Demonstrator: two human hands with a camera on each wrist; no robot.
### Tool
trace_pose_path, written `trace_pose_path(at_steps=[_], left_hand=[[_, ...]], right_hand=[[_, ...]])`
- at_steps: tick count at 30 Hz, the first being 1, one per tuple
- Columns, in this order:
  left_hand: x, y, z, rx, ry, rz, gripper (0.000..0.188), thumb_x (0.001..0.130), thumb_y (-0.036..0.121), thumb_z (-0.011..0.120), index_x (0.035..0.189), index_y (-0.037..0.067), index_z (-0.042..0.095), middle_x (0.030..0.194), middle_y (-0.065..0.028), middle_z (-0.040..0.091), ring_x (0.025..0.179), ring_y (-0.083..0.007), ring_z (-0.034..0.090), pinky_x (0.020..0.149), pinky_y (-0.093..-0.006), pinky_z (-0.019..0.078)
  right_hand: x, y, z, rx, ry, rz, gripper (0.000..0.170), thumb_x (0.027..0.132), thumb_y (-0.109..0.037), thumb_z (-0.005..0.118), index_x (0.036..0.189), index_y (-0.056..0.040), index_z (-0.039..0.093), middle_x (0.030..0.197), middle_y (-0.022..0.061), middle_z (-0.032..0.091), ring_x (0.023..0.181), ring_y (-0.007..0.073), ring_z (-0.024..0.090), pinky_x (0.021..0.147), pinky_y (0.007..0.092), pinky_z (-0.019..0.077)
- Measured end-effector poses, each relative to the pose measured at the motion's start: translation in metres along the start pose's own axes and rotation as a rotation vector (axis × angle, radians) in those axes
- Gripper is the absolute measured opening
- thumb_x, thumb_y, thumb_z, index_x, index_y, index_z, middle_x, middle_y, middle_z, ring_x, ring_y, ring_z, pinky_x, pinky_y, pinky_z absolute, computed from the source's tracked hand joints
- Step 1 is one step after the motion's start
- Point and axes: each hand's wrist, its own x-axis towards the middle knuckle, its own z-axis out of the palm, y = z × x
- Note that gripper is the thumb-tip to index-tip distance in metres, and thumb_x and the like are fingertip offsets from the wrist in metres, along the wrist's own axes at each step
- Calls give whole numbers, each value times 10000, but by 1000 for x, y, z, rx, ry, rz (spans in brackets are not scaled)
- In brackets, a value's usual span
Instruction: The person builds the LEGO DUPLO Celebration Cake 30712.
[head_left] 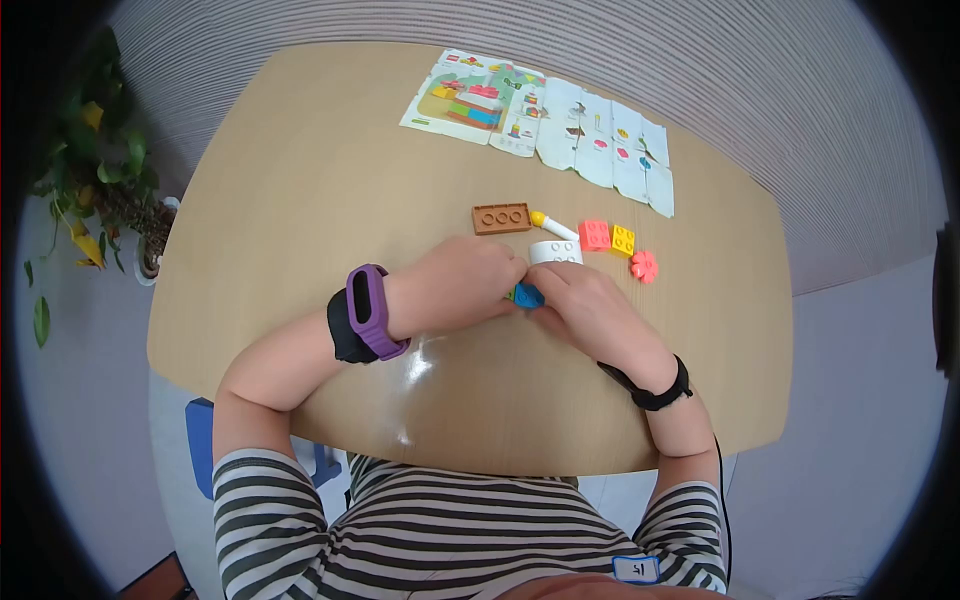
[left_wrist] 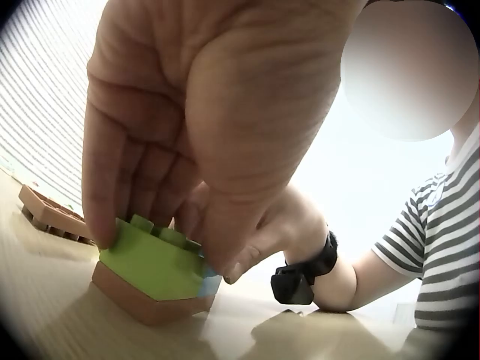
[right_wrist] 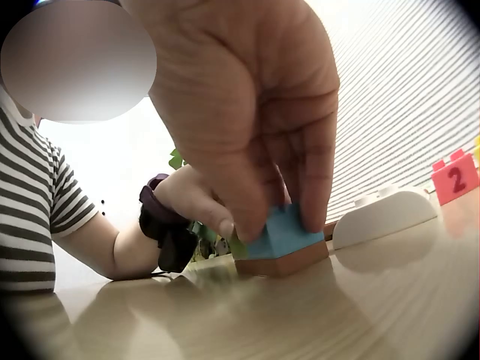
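My left hand point(head_left: 455, 285) pinches a light green toy brick point(left_wrist: 154, 262) between thumb and fingers, its studs facing up. On the other end, my right hand point(head_left: 595, 310) grips a blue brick point(right_wrist: 285, 231) in the same way. Green and blue sit side by side on top of a brown base brick point(left_wrist: 154, 304), which is on the table. In the head view both hands hide most of this stack. A white rounded brick point(right_wrist: 386, 219) lies just beyond the right hand's fingers.
Behind the hands lie another brown brick point(head_left: 501, 219), a white candle piece with a yellow tip point(head_left: 558, 228), a pink brick point(head_left: 594, 235), a yellow brick point(head_left: 623, 240) and a coral flower piece point(head_left: 644, 266). A creased picture instruction sheet point(head_left: 560, 140) spreads along the table's far edge.
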Motion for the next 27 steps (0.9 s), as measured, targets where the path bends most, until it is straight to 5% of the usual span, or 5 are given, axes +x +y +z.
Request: trace_pose_path(at_steps=[6,9,19,27], left_hand=[[0,-8,-6,45,-26,-43,248,808,249,654,844,19,569,782,-133,602,763,-309,614,671,-401,491],[-1,-8,-8,47,-16,-44,237,810,240,650,831,21,560,778,-136,602,759,-316,615,665,-405,492],[1,-5,-8,-10,-81,-52,259,800,232,654,849,10,530,818,-151,592,810,-329,592,696,-422,477],[2,-5,-8,2,-77,-34,273,794,240,661,882,14,536,829,-146,591,811,-330,587,705,-420,472]], right_hand=[[0,8,-10,-79,143,-75,271,671,-38,709,897,-53,561,809,98,590,779,292,592,648,391,478],[-4,10,-17,-145,64,71,327,660,-2,715,951,-70,584,900,101,628,851,288,613,695,366,504],[-11,49,-31,-401,259,202,161,684,-17,681,829,-46,616,794,94,620,769,266,607,635,376,496],[-20,69,-48,-442,182,399,229,704,-12,679,931,-29,646,898,106,644,858,275,611,690,375,508]])
